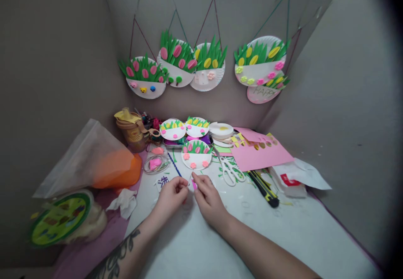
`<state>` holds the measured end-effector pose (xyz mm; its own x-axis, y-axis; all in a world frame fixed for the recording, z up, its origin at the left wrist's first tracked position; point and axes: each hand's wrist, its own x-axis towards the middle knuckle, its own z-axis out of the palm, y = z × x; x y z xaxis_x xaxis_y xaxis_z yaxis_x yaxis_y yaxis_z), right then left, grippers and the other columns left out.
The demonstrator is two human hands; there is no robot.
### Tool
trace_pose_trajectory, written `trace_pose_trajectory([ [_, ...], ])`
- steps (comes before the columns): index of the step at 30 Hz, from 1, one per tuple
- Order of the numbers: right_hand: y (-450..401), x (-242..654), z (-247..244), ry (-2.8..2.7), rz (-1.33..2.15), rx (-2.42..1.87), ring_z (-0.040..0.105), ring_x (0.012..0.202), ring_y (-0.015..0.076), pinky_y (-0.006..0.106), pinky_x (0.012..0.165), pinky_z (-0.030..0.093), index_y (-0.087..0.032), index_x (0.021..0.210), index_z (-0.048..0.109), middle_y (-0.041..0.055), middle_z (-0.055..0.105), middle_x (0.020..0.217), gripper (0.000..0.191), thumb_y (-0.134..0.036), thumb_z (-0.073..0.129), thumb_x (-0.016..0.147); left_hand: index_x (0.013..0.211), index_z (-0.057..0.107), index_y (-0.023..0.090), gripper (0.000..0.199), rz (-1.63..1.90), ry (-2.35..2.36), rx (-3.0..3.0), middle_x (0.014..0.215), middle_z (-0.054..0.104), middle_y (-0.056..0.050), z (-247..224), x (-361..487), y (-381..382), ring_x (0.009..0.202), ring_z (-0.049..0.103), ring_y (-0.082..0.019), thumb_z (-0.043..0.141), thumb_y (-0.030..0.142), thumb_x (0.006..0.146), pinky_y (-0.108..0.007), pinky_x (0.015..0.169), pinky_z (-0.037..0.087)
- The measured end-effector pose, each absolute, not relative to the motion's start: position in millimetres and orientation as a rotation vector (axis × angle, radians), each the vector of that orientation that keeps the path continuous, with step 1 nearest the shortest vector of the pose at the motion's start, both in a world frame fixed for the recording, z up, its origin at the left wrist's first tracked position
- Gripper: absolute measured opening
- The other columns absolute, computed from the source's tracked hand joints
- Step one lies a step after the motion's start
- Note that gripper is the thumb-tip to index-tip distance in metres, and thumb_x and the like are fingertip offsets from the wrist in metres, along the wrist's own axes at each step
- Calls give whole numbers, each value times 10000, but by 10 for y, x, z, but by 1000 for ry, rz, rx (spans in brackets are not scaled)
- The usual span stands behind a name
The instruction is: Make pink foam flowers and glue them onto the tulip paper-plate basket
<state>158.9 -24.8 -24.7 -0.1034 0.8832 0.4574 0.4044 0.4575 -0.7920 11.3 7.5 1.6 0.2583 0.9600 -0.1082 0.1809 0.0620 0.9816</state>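
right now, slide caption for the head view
Right hand holds a small pink piece beside the left hand, near flower-decorated paper plates.

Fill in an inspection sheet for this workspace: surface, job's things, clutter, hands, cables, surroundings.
Surface: white table, printed with marks.
Job's things: pink piece in hand; flowered plate just beyond.
Clutter: scissors and pink paper to the right; tissue and lidded tub to the left.
Hands: right hand grips the pink piece; left hand close beside it, hold unclear.
Cables: nothing seen.
Surroundings: decorated plates hang before a grey wall.
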Motion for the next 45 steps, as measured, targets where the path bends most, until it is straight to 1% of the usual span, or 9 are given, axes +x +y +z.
trace_pose_trajectory([
  [12, -244, 1609, -249, -1672, 588, -1151, 537, 999, 176, 314, 864, 474, -256, 1392, 397, 81, 511, 1089, 537, -111, 412, 875, 728, 542, 178, 98, 857, 1171, 1388, 500, 514, 60, -10, 108, 81, 436, 487, -110, 534, 202, 634, -228, 479, 385],
  [15, -248, 1618, -232, -1664, 593, -1158, 540, 975, 175, 306, 827, 492, -269, 1407, 370, 83, 502, 1085, 547, -115, 397, 883, 760, 543, 178, 99, 859, 1187, 1387, 528, 523, 49, -32, 106, 81, 448, 494, -114, 538, 221, 671, -231, 476, 394],
  [18, -260, 1619, -228, -1690, 590, -1137, 535, 995, 185, 306, 813, 502, -275, 1413, 356, 88, 494, 1101, 551, -120, 394, 885, 907, 547, 181, 192, 929, 1246, 1363, 618, 554, 25, -25, 98, 74, 496, 522, -127, 500, 308, 772, -236, 478, 406],
  [21, -271, 1614, -241, -1722, 565, -1111, 525, 1038, 193, 328, 866, 484, -279, 1415, 349, 90, 487, 1133, 553, -117, 389, 888, 1034, 550, 190, 295, 1047, 1294, 1385, 830, 594, -29, 2, 89, 62, 591, 560, -140, 499, 362, 800, -245, 496, 419],
  [23, -273, 1608, -253, -1747, 549, -1091, 520, 1054, 193, 343, 903, 466, -279, 1417, 342, 88, 485, 1144, 559, -111, 386, 886, 994, 591, 188, 278, 1062, 1293, 1480, 914, 595, -54, 21, 88, 54, 637, 563, -148, 537, 358, 781, -252, 517, 422],
  [24, -273, 1605, -259, -1763, 544, -1081, 517, 1061, 193, 346, 915, 459, -277, 1419, 339, 88, 484, 1146, 563, -108, 386, 884, 943, 611, 185, 244, 1048, 1289, 1542, 906, 598, -56, 27, 90, 50, 649, 558, -151, 548, 349, 773, -254, 529, 418],
  [27, -268, 1597, -274, -1804, 547, -1058, 510, 1072, 190, 349, 931, 449, -279, 1423, 328, 88, 482, 1143, 582, -92, 383, 874, 753, 601, 183, 145, 989, 1286, 1684, 755, 590, -35, 35, 98, 45, 650, 534, -159, 533, 308, 780, -255, 559, 396],
  [30, -266, 1591, -285, -1812, 552, -1051, 510, 1069, 187, 347, 936, 447, -287, 1426, 319, 85, 482, 1140, 607, -71, 383, 862, 643, 525, 190, 169, 951, 1294, 1718, 646, 553, -13, 31, 100, 48, 630, 513, -158, 504, 277, 786, -254, 569, 376],
  [45, -281, 1552, -304, -1794, 574, -1055, 498, 1056, 196, 361, 927, 446, -283, 1437, 288, 89, 458, 1156, 624, -64, 379, 859, 630, 431, 203, 156, 905, 1320, 1792, 628, 501, 10, 9, 103, 65, 626, 474, -154, 442, 251, 779, -270, 603, 350],
])
